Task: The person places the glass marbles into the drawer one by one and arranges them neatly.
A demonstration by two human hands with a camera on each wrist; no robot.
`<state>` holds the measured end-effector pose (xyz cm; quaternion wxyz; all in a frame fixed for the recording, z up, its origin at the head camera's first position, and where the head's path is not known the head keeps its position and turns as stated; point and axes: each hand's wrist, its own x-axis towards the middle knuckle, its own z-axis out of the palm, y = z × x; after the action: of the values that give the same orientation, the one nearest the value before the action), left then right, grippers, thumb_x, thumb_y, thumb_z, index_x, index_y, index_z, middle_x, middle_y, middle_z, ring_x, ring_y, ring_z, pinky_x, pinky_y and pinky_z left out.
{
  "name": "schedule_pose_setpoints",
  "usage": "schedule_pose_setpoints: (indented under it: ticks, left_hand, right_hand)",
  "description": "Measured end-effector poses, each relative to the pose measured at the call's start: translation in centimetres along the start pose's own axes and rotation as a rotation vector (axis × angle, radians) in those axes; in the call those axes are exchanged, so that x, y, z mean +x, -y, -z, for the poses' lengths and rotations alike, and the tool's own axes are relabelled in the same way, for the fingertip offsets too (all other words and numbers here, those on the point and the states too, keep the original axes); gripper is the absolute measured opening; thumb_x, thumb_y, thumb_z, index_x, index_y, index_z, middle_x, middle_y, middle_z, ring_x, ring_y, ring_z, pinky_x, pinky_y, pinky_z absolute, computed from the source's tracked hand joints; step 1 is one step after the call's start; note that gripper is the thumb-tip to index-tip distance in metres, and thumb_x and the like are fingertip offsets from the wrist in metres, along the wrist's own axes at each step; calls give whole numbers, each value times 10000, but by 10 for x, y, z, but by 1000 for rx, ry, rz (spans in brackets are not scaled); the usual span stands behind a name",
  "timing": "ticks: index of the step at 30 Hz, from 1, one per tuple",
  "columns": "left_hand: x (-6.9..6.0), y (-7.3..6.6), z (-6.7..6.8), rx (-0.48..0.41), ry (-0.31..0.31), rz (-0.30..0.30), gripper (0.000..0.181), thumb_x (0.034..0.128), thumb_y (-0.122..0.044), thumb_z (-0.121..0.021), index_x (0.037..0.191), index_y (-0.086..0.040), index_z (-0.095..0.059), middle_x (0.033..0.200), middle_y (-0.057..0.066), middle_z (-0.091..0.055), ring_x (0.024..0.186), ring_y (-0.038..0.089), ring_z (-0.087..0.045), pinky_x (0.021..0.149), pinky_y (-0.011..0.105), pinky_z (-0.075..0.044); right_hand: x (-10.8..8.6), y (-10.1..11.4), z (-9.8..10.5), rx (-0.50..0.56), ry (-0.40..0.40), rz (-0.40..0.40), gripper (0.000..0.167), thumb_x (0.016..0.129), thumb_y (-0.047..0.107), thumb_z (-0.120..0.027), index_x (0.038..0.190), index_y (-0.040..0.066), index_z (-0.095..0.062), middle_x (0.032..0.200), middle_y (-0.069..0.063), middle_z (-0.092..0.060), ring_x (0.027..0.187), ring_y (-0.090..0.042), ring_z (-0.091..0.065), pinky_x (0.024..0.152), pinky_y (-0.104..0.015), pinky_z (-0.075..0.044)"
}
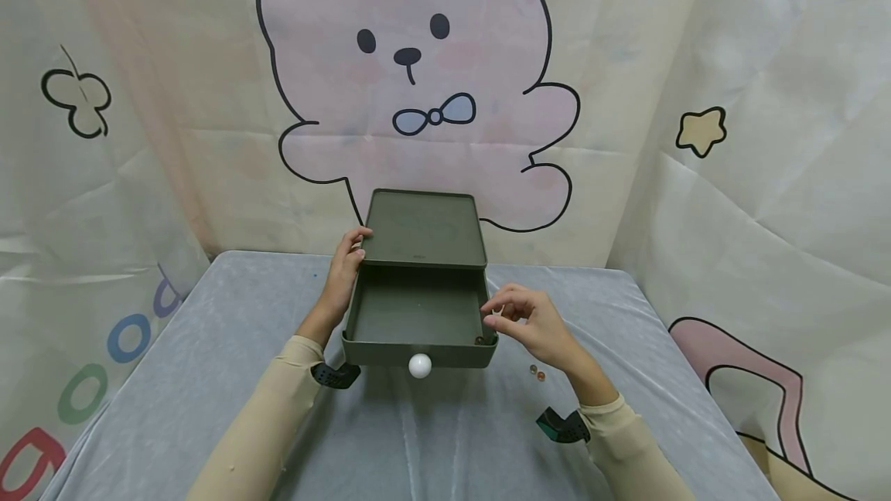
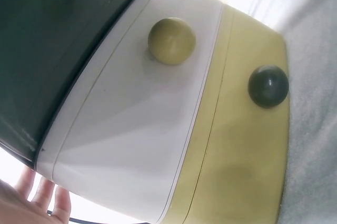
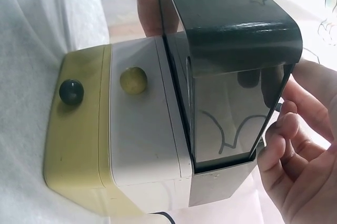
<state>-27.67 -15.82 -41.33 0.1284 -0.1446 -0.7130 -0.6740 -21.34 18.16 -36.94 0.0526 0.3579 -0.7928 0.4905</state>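
Note:
A dark green drawer point(image 1: 418, 356) with a white knob point(image 1: 420, 366) is pulled out from the top of a small drawer unit point(image 1: 426, 226). My left hand point(image 1: 343, 273) rests against the unit's left side. At the drawer's right rim, my right hand point(image 1: 532, 323) hovers with bent fingers, thumb and index tips close together. A tiny dark piece point(image 3: 278, 107) shows beside those fingertips; whether they pinch it is unclear. Inside the drawer's right front corner lie small brown round pieces point(image 1: 479, 340). More brown pieces point(image 1: 537, 373) lie on the cloth, left of my right wrist.
Below the green drawer are a white drawer point(image 2: 131, 113) with a yellow knob point(image 2: 171, 41) and a yellow drawer point(image 2: 231, 150) with a dark green knob point(image 2: 268, 86). Grey cloth point(image 1: 390, 439) covers the table. Printed curtains point(image 1: 626, 99) stand behind and at both sides.

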Motion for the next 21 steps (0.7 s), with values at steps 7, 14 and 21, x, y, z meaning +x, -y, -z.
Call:
schedule_pose_setpoints:
  ticks: [7,14,21]
  left_hand:
    - [0,0,0,1,-2,1,452,1041,-206,-318,1472,-86,-384,1632,157,-195,1514,338,-187,1194,609,-177]
    - [1,0,-1,-1,-5,1,450,1039,-203,-320,1468,-86,-388,1628,153,-200,1514,327,-186,1194,602,-181]
    - [0,0,-1,0,-7,1,448,1041,-196,-321,1469,-83,-388,1626,156,-206,1508,328,-191,1195,599,-181]
  right_hand:
    - [-2,1,3,0,-18,14,133,907,-29,-681,1018,8,-743,980,-137,-662,651,-99,-550,602,-251,-491]
    - [-5,-2,7,-4,-22,32,124,920,-36,-663,1028,-48,-722,955,-122,-651,629,-102,-535,575,-257,-473]
    - [-8,-3,10,-6,-42,31,128,920,-41,-659,1031,-50,-721,951,-113,-651,617,-89,-514,554,-258,-462]
